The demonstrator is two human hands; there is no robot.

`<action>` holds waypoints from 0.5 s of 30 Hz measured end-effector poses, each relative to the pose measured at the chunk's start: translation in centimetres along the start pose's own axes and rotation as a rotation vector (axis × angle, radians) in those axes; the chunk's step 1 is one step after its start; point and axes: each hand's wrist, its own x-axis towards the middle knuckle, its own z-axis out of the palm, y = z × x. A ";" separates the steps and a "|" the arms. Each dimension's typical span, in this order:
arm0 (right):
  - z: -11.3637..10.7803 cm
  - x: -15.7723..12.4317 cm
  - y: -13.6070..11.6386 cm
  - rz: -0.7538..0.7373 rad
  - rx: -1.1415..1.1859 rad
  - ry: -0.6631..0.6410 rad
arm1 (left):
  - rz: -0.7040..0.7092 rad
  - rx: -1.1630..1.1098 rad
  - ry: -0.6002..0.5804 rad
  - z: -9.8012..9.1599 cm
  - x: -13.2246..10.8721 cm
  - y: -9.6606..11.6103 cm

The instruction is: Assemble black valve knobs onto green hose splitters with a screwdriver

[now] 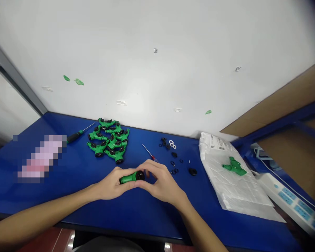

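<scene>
My left hand is closed round a green plastic connector with a black ring at its right end, held just above the blue table. My right hand meets it from the right, fingers curled and pinching at the black end. A thin red-handled screwdriver lies just behind my right hand. A pile of several green connectors sits behind my left hand. Small black and white rings are scattered behind and to the right of my right hand.
A green-handled screwdriver lies left of the pile. One green connector rests on a white plastic bag at the right. A white power strip lies beyond it. A white wall backs the table.
</scene>
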 end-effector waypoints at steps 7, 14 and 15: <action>-1.4 0.0 0.1 -0.122 0.013 -0.158 | -0.017 -0.061 -0.036 -0.4 0.0 0.1; 0.6 -0.2 0.0 -0.080 -0.102 -0.009 | -0.010 -0.059 -0.008 0.0 0.0 0.2; 0.9 -0.2 -0.1 -0.067 -0.152 0.028 | 0.014 -0.017 0.041 0.0 0.0 0.1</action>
